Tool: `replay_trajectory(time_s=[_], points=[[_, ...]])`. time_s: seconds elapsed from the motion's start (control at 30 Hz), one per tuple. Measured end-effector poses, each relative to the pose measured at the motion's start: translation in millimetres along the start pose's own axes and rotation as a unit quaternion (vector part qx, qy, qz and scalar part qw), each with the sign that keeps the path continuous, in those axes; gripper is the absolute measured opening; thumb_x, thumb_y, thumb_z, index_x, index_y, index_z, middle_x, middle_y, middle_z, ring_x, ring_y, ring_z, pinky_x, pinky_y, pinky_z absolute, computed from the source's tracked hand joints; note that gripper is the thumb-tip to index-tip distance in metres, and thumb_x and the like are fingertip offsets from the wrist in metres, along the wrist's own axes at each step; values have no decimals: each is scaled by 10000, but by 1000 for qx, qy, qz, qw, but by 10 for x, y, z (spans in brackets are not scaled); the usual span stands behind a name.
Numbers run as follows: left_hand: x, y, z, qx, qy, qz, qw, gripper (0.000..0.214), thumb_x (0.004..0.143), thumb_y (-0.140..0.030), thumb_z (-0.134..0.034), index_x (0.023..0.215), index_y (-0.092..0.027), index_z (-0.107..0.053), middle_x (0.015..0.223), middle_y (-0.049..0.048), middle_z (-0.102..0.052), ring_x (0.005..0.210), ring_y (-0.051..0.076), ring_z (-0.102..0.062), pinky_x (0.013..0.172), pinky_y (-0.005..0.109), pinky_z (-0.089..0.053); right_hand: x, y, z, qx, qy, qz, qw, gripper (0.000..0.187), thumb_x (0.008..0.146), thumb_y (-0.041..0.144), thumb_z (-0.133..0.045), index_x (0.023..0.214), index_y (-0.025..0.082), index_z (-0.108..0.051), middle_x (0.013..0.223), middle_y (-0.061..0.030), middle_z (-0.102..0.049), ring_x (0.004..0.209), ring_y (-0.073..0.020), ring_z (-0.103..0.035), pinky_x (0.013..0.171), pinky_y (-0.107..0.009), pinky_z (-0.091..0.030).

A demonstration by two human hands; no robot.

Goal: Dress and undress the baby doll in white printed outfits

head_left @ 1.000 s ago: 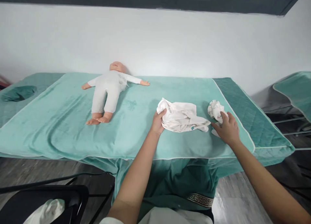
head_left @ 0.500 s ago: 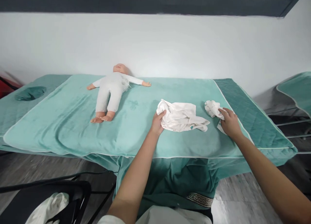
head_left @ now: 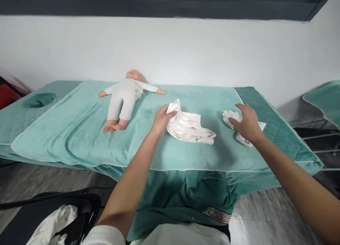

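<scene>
My left hand [head_left: 162, 120] pinches one end of a white baby garment [head_left: 187, 126] with a small green print, lifting that end off the bed while the rest hangs to the right. My right hand [head_left: 247, 123] has its thumb and fingers apart over a small crumpled white printed cloth [head_left: 230, 118], whose kind I cannot make out. Part of that cloth shows on both sides of the hand. A baby doll [head_left: 123, 100] with a white cloth body lies on its back to the left, arms spread, feet toward me.
A green sheet [head_left: 85, 131] covers the massage bed, which has a face hole [head_left: 39, 100] at its left end. A black chair [head_left: 87, 216] with white cloth [head_left: 57, 222] stands at the lower left. Behind is a white wall [head_left: 186, 50]; at right, another green-covered surface [head_left: 325, 96].
My left hand has moved left and up, drawing the white garment with it and raising its end. My right hand has let go of the small cloth and spread its fingers above it.
</scene>
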State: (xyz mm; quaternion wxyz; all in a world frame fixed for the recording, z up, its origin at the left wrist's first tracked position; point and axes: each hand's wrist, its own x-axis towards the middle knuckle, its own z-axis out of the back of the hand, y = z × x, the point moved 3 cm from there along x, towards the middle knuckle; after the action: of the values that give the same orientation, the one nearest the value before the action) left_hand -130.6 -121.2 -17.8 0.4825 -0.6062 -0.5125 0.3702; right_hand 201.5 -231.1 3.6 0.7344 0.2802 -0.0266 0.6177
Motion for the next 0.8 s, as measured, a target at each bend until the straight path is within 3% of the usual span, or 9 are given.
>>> replay_trajectory(time_s=[0.1, 0.23, 0.3, 0.37, 0.47, 0.57, 0.7, 0.8], points=[[-113, -530, -98, 154, 109, -73, 979, 277, 739, -272, -741, 1003, -190, -735, 906, -16, -720, 823, 167, -636, 758, 256, -458, 104, 648, 2, 145, 43, 67, 986, 609, 878, 467, -594, 1433, 238, -491, 1531, -135, -488, 1433, -319, -452, 1181, -528, -372], [-328, -1097, -312, 328, 230, -169, 901, 114, 813, -204, -632, 821, -182, -743, 761, -14, -676, 747, 163, -606, 726, 269, -437, 206, 1560, 131, 295, 161, 187, 923, 608, 909, 523, -642, 1450, 310, -467, 1498, -62, -523, 1386, -264, -494, 1107, -436, -437], [-402, -1282, -388, 374, 244, -200, 872, 135, 807, -166, -606, 712, -179, -701, 677, -14, -630, 701, 157, -575, 698, 273, -413, 280, 1864, 210, 301, 198, 203, 911, 527, 922, 579, -615, 1351, 277, -561, 1263, -64, -661, 1162, -248, -617, 930, -372, -498], [-437, -1396, -402, 405, 218, -218, 861, 123, 799, -161, -606, 702, -183, -679, 670, -13, -621, 702, 159, -566, 711, 279, -408, 356, 2050, 266, 270, 221, 198, 916, 427, 930, 616, -579, 1075, 223, -666, 932, -32, -676, 863, -193, -618, 723, -303, -454], [-429, -1413, -310, 449, 168, -215, 851, 71, 806, -200, -617, 836, -203, -681, 734, -15, -646, 736, 168, -582, 753, 289, -422, 429, 2177, 315, 206, 234, 198, 929, 395, 918, 565, -603, 773, 198, -593, 680, 23, -524, 642, -123, -463, 605, -269, -314], [-366, -1283, -118, 512, 119, -217, 822, 104, 805, -177, -595, 885, -218, -648, 805, 0, -662, 793, 191, -602, 754, 302, -430, 465, 2177, 353, 132, 204, 222, 944, 300, 893, 448, -636, 745, 200, -556, 656, 37, -493, 622, -116, -424, 625, -270, -278], [-294, -1129, 178, 579, 1, -254, 775, 160, 831, -126, -522, 914, -226, -617, 1003, 45, -666, 919, 216, -611, 781, 326, -443, 525, 1968, 424, 58, 130, 209, 968, 198, 850, 336, -602, 725, 205, -523, 661, 25, -509, 630, -132, -437, 637, -277, -273], [-294, -1137, 315, 574, -72, -265, 771, 137, 866, -141, -506, 923, -228, -594, 1069, 56, -656, 959, 212, -601, 821, 331, -455, 536, 1755, 478, 25, 102, 205, 973, 163, 816, 282, -560, 681, 209, -507, 723, -8, -568, 675, -161, -482, 630, -290, -295]])
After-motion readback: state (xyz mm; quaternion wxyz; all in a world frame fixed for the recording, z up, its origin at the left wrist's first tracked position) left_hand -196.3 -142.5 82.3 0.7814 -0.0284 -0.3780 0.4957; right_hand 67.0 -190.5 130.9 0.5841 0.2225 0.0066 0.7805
